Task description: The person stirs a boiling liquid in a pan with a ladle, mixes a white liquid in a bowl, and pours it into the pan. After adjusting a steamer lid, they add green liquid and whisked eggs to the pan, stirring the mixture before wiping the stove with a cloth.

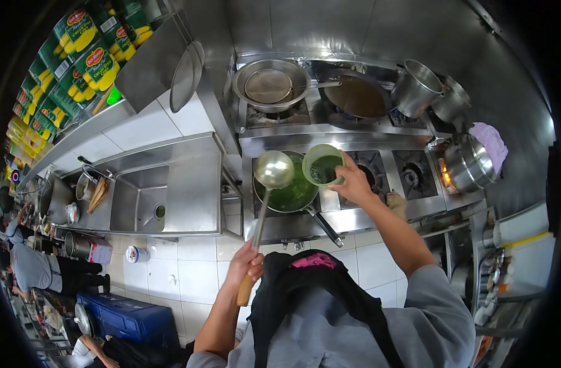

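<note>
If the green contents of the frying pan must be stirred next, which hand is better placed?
Probably the left: the left hand grips the ladle, which reaches the frying pan. The right hand is occupied holding the green container.

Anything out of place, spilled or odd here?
Yes: a lavender cloth lies on the metal pot at far right, with flame showing at the pot's base. Fabric that near fire looks odd. No spill stands out.

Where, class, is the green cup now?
In the head view, the green cup is near the centre, in the right hand, over the right edge of the pan, right of the ladle's bowl.
</note>
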Available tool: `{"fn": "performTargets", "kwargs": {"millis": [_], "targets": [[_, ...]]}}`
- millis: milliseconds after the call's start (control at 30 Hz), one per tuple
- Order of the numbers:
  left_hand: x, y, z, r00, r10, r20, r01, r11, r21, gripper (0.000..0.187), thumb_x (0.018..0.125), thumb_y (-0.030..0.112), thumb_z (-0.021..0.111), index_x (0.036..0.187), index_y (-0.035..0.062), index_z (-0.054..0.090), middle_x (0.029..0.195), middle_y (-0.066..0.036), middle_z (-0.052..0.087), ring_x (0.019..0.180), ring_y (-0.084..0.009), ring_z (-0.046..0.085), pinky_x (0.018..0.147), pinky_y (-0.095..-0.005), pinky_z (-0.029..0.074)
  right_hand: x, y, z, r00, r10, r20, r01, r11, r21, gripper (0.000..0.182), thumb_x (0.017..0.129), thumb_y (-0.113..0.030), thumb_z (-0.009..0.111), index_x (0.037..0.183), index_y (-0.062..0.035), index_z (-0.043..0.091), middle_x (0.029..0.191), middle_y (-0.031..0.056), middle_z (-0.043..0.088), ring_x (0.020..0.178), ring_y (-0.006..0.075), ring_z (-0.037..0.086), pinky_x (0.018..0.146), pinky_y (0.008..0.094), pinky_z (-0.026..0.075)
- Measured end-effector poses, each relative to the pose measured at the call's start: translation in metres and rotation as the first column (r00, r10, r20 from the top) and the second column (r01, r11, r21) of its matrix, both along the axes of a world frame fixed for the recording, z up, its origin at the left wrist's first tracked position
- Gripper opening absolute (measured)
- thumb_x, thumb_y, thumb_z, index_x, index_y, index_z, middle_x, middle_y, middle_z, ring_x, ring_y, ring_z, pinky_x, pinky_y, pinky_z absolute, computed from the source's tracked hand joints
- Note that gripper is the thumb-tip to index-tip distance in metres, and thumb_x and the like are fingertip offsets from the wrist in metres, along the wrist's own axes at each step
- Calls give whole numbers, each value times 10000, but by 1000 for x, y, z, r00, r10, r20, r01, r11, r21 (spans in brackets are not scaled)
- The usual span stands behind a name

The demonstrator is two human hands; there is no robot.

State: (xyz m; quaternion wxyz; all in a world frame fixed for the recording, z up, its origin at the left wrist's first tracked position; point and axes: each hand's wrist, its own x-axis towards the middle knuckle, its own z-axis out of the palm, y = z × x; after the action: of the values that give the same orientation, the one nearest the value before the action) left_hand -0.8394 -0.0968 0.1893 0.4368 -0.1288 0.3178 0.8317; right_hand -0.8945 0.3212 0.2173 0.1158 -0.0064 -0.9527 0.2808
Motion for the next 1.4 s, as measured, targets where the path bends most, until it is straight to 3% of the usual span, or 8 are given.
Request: {"fn": "performTargets", "kwargs": {"millis": [33,200,433,533,1133,1267,1367,1400], "targets": [[-1,11,0,999,-40,-21,40,999,-29,447,1047,169,510,1472,214,378,708,-4,439,445,-95,394,404,-270,379,-5,2,3,993,7,117,-11,999,30,368,695,-251,878,948,-65,685,1552,260,378,1292,444,536,965,441,537],[1,50,20,994,-111,-10,108,981,-161,557,1044,181,519,1543,205,272,716,-7,462,454,-102,409,415,-285,391,-23,10,-9,993,95,64,-108,963,248,417,691,-242,873,1050,-102,713,1550,270,370,1341,440,493,1029,450,510],[1,68,34,995,-97,36,102,976,-191,377,1051,162,497,1414,191,403,727,10,441,471,-70,390,434,-250,374,-31,14,-24,985,152,80,-171,895,412,399,694,-228,860,1053,-119,726,1553,260,369,1368,434,477,1035,468,516],[-3,68,34,990,-137,16,138,980,-145,251,1041,176,516,1286,193,465,722,18,450,490,-75,408,445,-253,373,-32,13,-27,984,160,80,-179,887,425,393,697,-222,858,1051,-118,722,1554,257,363,1372,426,475,1020,473,528],[-15,67,43,986,-42,163,55,996,-75,98,1055,154,496,1124,173,429,720,10,467,454,-48,391,398,-223,346,-27,10,-40,989,86,118,-123,926,357,407,718,-253,847,1079,-122,711,1569,240,344,1413,425,419,1081,457,470],[-25,67,21,988,-59,146,69,996,-65,195,1030,157,530,1208,167,450,721,14,460,477,-63,387,432,-243,345,-23,14,-39,994,18,109,-47,962,269,407,716,-272,854,1059,-109,708,1574,221,345,1350,409,496,1041,451,498],[-32,75,4,966,-246,-86,203,917,-344,333,996,176,571,1304,125,456,778,-23,533,496,-96,465,454,-276,421,-19,20,-36,978,-109,180,100,993,58,421,691,-267,877,1023,-81,697,1543,201,405,1265,390,572,986,444,522],[-30,83,-2,862,-416,-288,144,748,-648,438,979,184,571,1385,114,424,797,-77,592,532,-159,545,491,-333,472,-15,25,-42,987,-137,80,142,988,-63,416,673,-256,890,977,-62,682,1504,197,456,1227,381,597,970,437,523]]}}
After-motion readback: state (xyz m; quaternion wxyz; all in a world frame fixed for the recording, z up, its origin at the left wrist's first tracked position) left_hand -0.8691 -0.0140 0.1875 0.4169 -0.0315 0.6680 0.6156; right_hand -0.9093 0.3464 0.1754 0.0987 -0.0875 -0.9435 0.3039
